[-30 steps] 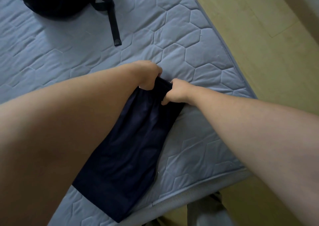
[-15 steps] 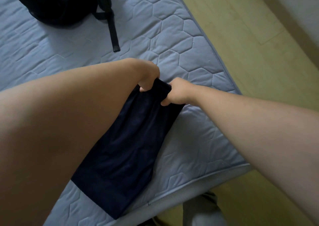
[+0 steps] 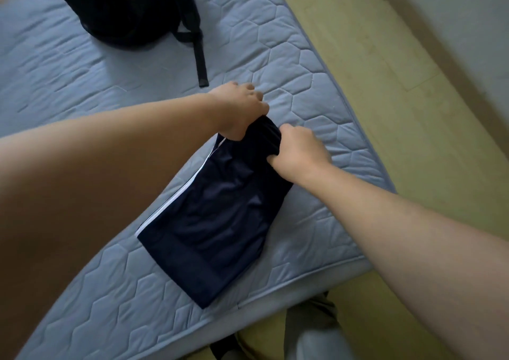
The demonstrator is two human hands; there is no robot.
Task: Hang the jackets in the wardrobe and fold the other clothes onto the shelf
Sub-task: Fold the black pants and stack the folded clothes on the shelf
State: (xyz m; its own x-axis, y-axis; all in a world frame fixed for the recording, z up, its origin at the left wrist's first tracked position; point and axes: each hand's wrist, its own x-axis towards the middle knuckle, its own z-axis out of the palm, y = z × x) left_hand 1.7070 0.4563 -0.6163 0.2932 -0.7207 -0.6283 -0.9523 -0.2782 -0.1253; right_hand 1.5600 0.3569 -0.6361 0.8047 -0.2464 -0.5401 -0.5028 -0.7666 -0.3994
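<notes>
Now both hands, left (image 3: 242, 112) and right (image 3: 297, 150), pinch the shorts' (image 3: 220, 222) far end on the mattress (image 3: 316, 90).

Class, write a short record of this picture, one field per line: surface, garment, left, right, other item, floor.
surface: quilted blue mattress
garment: navy shorts with a white side stripe, lying on the mattress near its corner
left: left hand grips the far end of the shorts
right: right hand grips the same end, close beside the left
other item: black backpack farther back, its strap trailing on the mattress
floor: light wooden floor
</notes>
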